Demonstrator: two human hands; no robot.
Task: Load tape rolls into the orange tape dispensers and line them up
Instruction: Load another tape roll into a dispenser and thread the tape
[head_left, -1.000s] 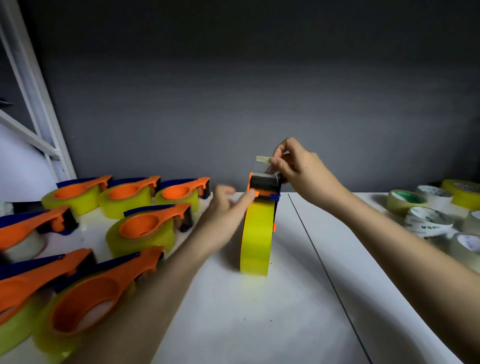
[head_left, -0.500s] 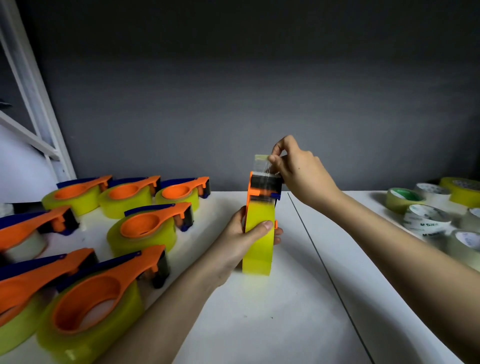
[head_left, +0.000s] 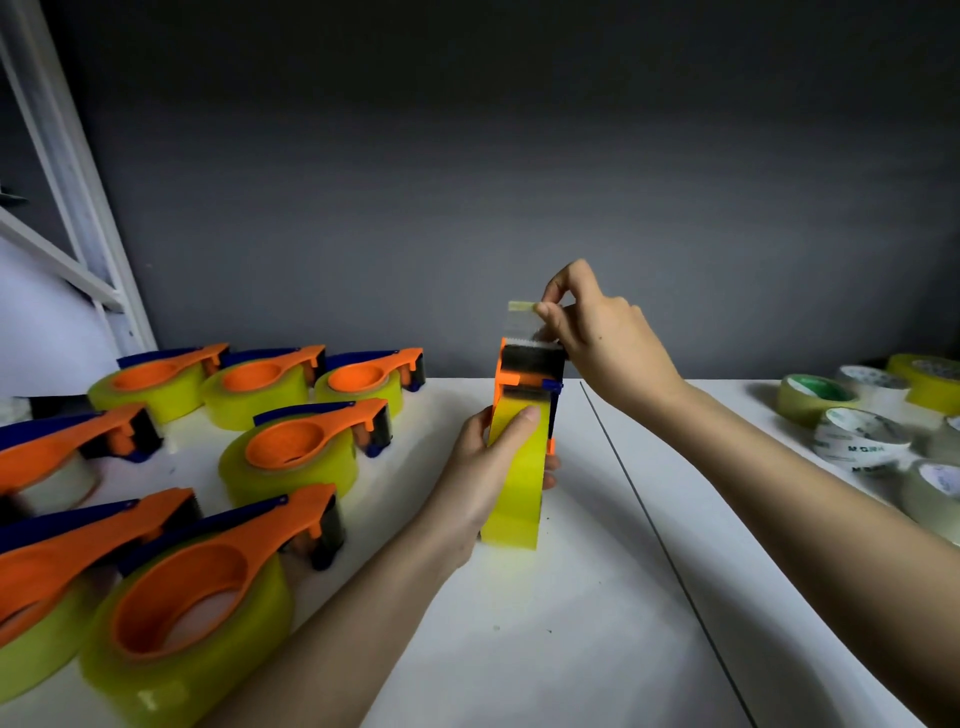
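A yellow tape roll (head_left: 514, 493) stands on edge at the table's middle, fitted in an orange dispenser (head_left: 530, 371) whose black cutter head points up. My left hand (head_left: 485, 470) grips the roll from the left, thumb across its face. Above the cutter, my right hand (head_left: 597, 332) pinches the tape's free end (head_left: 521, 307), and a clear strip runs from it down to the blade. Several loaded orange dispensers (head_left: 291, 447) lie flat on the left side of the table.
Loose tape rolls (head_left: 860, 434), yellow, clear and white-cored, sit at the right edge. The white table (head_left: 597, 623) has a seam running diagonally through its middle. A white frame (head_left: 67, 171) leans at the far left against the grey wall.
My left hand went from resting its fingers against the roll's side to wrapping around it. My right hand stayed pinching the tape end above the cutter and lifted it slightly.
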